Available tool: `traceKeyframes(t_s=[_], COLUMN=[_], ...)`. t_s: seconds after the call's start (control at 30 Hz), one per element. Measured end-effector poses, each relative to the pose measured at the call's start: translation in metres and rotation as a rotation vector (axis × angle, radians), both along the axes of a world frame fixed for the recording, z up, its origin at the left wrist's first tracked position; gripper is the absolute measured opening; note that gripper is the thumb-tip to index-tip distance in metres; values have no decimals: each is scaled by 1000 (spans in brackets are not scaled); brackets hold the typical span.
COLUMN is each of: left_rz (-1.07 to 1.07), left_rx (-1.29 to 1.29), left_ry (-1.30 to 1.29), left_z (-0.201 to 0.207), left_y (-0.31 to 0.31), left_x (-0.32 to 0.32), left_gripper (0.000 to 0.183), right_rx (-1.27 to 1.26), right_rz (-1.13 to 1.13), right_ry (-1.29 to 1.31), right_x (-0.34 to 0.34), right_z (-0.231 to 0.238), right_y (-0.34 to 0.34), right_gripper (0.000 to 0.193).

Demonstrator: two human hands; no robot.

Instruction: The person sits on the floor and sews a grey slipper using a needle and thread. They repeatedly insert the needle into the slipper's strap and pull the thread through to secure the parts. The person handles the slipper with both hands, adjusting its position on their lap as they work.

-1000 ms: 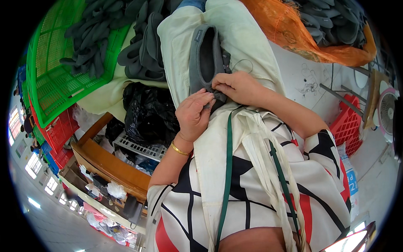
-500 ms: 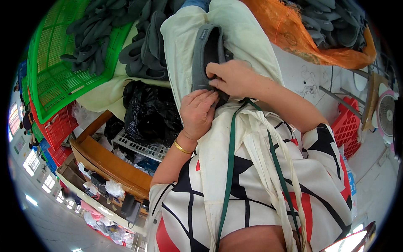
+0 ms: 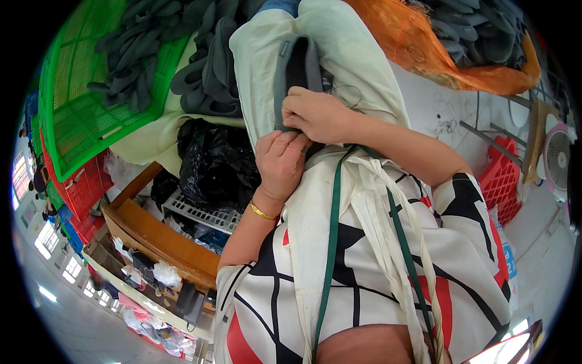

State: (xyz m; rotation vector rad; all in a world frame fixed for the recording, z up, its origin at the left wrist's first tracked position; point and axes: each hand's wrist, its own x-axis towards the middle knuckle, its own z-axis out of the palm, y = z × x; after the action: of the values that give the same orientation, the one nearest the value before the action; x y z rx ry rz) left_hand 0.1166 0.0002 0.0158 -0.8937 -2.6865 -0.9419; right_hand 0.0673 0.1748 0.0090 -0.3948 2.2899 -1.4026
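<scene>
A dark grey slip-on shoe (image 3: 281, 82) lies lengthwise on my apron-covered lap, its opening facing up and its heel end away from me. My left hand (image 3: 280, 162) is closed on the near end of it, fingers bent over the edge. Right beside those fingertips, my right hand (image 3: 318, 115) is closed in a pinch over the near part of the opening. What sits between its fingertips is hidden. A thin dark loop, like thread, shows on the cream apron (image 3: 370, 67) just right of the shoe.
More grey shoes (image 3: 215, 79) are heaped left of my lap, beside a green plastic basket (image 3: 79, 109) holding several. An orange sack (image 3: 412, 42) of grey shoes stands at the far right. A black plastic bag (image 3: 212, 164) and wooden drawer (image 3: 157, 227) lie left; a fan (image 3: 556, 156) stands right.
My right hand has moved slightly left and its fingers have drawn together, closer to my left hand. The shoe has shifted a little left and toward upright.
</scene>
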Motion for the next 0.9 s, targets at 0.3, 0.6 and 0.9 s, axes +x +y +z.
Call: traceKeyframes(t_s=[0.3,0.6,0.9], left_rz=[-43,-4,102], left_rx=[53,109,40], left_ry=[-182,-342,-311], left_z=[7,7,15], left_y=[2,1,4], left_x=[-14,-19,-19], left_gripper=[20,15,17], right_rx=[-498,-1111,-188], right_rz=[-389,-1040,-231], right_ry=[-606,59,-111], right_x=[-24,-60,21], right_z=[24,43,5], right_y=[36,181,49], right_gripper=[20,18,9])
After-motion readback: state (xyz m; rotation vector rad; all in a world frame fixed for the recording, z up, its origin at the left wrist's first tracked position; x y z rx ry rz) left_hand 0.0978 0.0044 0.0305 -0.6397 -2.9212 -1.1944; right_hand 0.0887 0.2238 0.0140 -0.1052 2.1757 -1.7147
